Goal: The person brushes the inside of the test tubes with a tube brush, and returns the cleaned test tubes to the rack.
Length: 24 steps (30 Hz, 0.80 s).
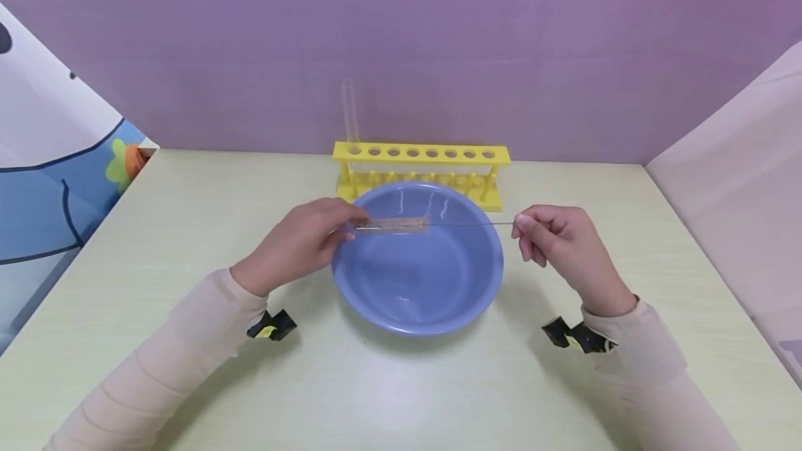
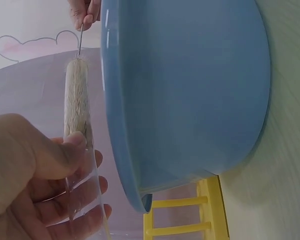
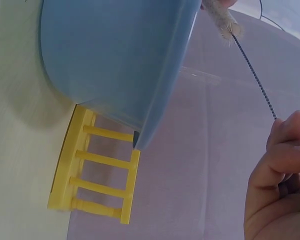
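Observation:
My left hand (image 1: 303, 239) holds a clear test tube (image 2: 85, 185) sideways above the blue basin (image 1: 416, 277), thumb on one side and fingers round the other. A brush with pale bristles (image 2: 77, 95) sits inside the tube at its mouth end. Its thin twisted wire handle (image 3: 255, 75) runs out to the right, where my right hand (image 1: 567, 249) pinches it between thumb and fingertips, just beyond the basin's right rim. In the right wrist view the bristle tip (image 3: 230, 29) shows at the tube's mouth.
Behind the basin stands a yellow test tube rack (image 1: 421, 153) with a row of holes. Another clear tube (image 1: 351, 117) stands upright in its leftmost hole. The basin's back rim overlaps the rack's front in the head view. A purple cloth (image 1: 401, 54) hangs behind the table (image 1: 219, 193).

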{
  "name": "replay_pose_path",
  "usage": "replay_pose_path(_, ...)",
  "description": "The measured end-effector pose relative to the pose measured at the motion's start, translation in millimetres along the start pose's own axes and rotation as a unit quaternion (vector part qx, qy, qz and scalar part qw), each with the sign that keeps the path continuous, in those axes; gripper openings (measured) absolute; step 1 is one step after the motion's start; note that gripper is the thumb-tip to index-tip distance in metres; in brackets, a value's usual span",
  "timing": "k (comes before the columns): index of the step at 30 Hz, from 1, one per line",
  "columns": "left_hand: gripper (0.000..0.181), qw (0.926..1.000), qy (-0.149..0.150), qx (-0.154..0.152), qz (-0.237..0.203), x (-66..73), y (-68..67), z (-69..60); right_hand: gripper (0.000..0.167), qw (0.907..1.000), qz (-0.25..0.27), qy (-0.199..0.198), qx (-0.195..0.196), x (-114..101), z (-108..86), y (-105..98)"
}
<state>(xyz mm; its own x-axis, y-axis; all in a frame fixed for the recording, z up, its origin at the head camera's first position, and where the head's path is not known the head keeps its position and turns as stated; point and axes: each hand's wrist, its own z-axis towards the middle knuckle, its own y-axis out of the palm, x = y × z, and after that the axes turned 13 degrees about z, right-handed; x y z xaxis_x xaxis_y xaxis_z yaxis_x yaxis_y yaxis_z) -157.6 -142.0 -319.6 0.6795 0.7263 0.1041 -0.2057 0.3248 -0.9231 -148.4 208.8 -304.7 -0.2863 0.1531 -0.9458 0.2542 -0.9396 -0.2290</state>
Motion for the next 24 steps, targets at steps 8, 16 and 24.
replay_pose_path(8,0.033,0.9998,-0.003,0.011,0.015,3.5,0.4,1.3,0.023,0.9997,0.019,0.016,0.004,-1.6,0.1,1.1)
replay_pose_path(16,0.033,0.9994,-0.009,0.013,0.030,9.9,-0.9,2.1,0.025,0.9989,0.034,0.033,0.000,-4.1,-1.2,1.8)
replay_pose_path(24,0.033,0.9987,0.000,0.038,0.034,11.8,1.9,2.8,0.027,0.9978,0.052,0.041,0.002,-6.3,-0.9,5.4)
